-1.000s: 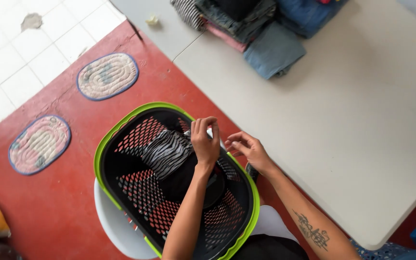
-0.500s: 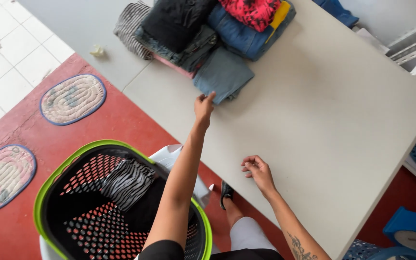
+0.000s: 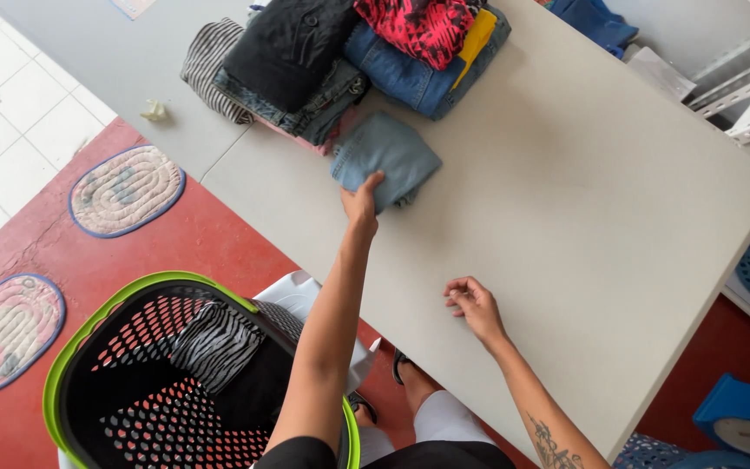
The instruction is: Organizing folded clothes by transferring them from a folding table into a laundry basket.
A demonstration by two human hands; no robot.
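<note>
The grey table (image 3: 618, 217) filled most of the view, and a pile of folded clothes (image 3: 340, 52) lay at its far edge. Below, on the red floor, stood a black laundry basket (image 3: 88, 365) with a green rim, with a striped garment (image 3: 214, 343) inside. The folded blue denim piece (image 3: 388, 156) lay on the table just in front of the pile, touching it at the back. It looked soft but rather thick, probably not heavy, and it would bend and open if lifted by one corner only; a hold across the folded edge seemed safer. The left hand (image 3: 363, 201) was stretched out with fingers laid on the near corner of the denim, touching but not clearly gripping it. The right hand (image 3: 475, 306) rested on the bare table, loosely curled, holding nothing, well apart from the denim.
</note>
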